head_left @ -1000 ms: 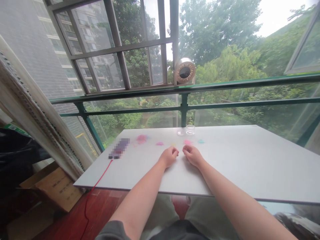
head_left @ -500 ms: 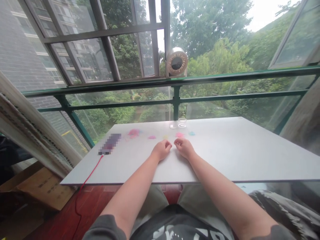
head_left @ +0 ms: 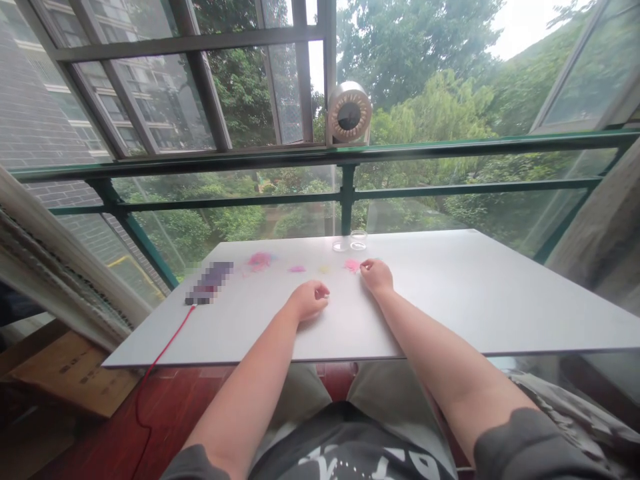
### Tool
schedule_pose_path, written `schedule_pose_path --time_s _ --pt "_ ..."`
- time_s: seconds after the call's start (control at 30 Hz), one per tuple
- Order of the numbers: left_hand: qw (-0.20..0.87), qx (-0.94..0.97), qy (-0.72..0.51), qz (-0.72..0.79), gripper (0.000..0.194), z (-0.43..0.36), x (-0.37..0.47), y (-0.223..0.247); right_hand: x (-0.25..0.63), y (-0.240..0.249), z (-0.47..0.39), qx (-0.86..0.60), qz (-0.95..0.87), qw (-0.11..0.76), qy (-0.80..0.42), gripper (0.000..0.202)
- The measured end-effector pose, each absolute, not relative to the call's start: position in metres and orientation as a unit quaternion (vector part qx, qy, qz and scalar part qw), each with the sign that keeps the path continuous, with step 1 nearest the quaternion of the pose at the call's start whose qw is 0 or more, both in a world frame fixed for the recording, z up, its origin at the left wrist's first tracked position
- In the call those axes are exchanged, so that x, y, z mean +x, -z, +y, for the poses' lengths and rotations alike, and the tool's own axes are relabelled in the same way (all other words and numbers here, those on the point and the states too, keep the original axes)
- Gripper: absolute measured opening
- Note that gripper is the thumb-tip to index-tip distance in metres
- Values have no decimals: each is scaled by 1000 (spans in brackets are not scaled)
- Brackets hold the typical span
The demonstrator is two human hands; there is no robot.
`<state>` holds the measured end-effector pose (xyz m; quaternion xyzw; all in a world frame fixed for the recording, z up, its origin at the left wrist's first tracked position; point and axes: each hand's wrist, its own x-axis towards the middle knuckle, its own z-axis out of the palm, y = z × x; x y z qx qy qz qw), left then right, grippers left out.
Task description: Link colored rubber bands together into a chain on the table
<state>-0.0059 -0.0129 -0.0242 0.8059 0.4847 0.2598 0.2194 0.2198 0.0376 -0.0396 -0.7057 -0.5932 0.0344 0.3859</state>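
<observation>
My left hand hovers low over the white table, fingers curled and thumb close to the fingertips; a tiny pale spot shows at the tips, too small to name. Further forward, my right hand is pinched at the right edge of a small pink pile; what it holds, if anything, is hidden. A faint yellow pile, a magenta pile and a larger pinkish-red pile lie in a row to the left. Just a sliver of a teal pile shows behind my right hand.
Clear round dishes stand at the table's back edge. On the left lies a blurred-out dark device with a red cable hanging over the front edge. Beyond are a green railing and a round silver object.
My hands have moved apart. The right has gone forward to the pink pile, partly covering the teal one; the left has drawn slightly back and left. The view has shifted a little.
</observation>
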Motion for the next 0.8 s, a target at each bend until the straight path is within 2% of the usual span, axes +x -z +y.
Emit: schedule_pose_path --time_s 0.4,0.57,0.7,0.8 --pt "161 816 -260 491 16 -12 -2 29 218 42 39 -709 -611 348 -54 24" --pt "145 822 -246 492 17 -13 -1 29 224 42 33 -680 -578 441 -99 34" --pt "155 814 -262 496 18 -11 0 29 231 41 29 -657 -521 528 -132 31" --pt "165 804 -284 495 19 -9 -1 31 231 41 21 -637 -523 547 -147 28"
